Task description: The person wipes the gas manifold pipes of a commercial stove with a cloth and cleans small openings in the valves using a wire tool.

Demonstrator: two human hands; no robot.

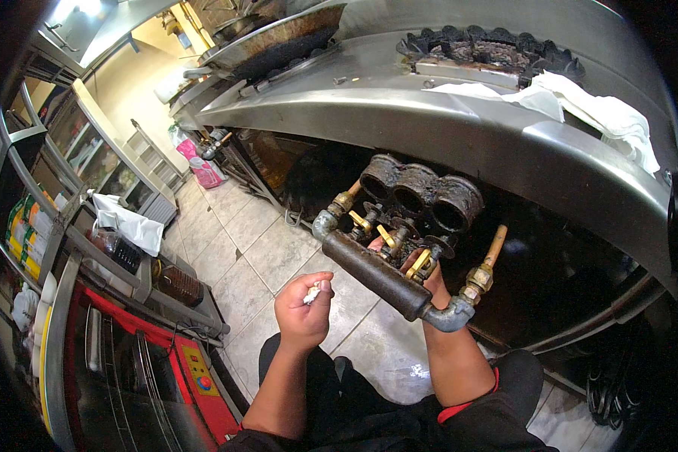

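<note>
My left hand (300,310) is closed, its fingers pinching a small crumpled white scrap (312,294), perhaps tissue or cloth, over the floor. My right hand (435,285) reaches behind and under a gas burner manifold (373,273), gripping it; the pipe and valves partly hide its fingers. The manifold is a dark, thick pipe with grey elbows at its ends, brass fittings and several yellow-handled valves (388,236). Above the valves sit three blackened, round burner openings (410,197), crusted with grime. A copper-coloured tube (496,245) rises from the right elbow.
The steel stove front (339,113) arches over the manifold, with white cloths (595,113) on its edge. A burner ring (497,53) and a large wok (279,45) are on top. Left stand shelves and a red-framed appliance (192,384). A pink bag (201,166) lies on the tiles.
</note>
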